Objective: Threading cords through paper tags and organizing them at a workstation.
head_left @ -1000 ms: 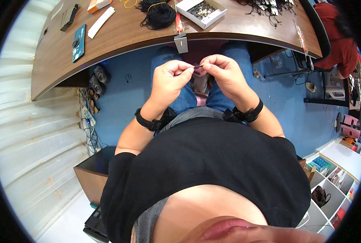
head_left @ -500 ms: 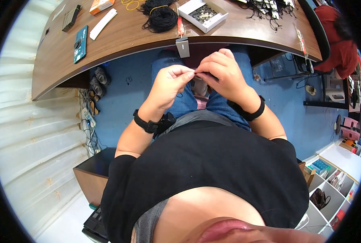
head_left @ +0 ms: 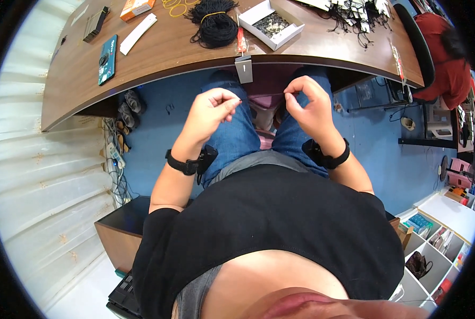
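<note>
Over my lap, in front of the table edge, my two hands are held apart. My left hand is closed in a pinch, with a tiny dark bit showing at its fingertips, too small to name. My right hand is curled with thumb and forefinger brought together; anything between them is too small to make out. On the table beyond lie a bundle of black cords tied with a yellow band, and a white open box of small dark and pale pieces. White tags with black strings are heaped farther right.
A small grey box is at the front edge of the brown table. A teal case, white strip, orange box and yellow bands lie at left. A person in a red top sits at far right.
My hands were together, fingertips meeting at a small point. They have parted, left hand to the left and right hand to the right. The view has shifted slightly.
</note>
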Tool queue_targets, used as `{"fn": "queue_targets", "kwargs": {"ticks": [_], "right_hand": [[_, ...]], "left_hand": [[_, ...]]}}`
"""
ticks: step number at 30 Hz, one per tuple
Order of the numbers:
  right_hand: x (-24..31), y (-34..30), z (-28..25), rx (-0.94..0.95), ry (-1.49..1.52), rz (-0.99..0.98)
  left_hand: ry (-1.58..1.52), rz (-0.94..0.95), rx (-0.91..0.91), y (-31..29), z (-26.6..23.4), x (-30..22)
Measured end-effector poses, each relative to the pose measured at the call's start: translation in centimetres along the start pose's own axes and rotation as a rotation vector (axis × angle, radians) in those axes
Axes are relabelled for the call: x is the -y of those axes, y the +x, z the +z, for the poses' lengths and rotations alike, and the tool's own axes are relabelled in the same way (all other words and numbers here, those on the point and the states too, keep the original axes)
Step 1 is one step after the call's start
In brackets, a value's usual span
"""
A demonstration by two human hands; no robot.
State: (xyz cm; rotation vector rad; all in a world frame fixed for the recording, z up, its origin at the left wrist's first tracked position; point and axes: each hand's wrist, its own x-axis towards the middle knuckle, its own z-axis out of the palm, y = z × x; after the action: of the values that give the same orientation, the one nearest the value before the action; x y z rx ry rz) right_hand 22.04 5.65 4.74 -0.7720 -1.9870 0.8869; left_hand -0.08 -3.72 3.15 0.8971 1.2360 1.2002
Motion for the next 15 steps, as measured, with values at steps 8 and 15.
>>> {"fn": "queue_targets", "kwargs": {"ticks": [8, 15], "right_hand": [[2.1, 1.3, 2.8, 0.451, 0.241, 0.123], [1.1, 1.3, 4.2, 0.224, 0.126, 0.303]], "left_hand": [[0.031, -0.008, 0.045, 1.0, 0.8, -0.2], [-0.367, -0.077, 0.002, 1.4, -0.5, 0.0]]}}
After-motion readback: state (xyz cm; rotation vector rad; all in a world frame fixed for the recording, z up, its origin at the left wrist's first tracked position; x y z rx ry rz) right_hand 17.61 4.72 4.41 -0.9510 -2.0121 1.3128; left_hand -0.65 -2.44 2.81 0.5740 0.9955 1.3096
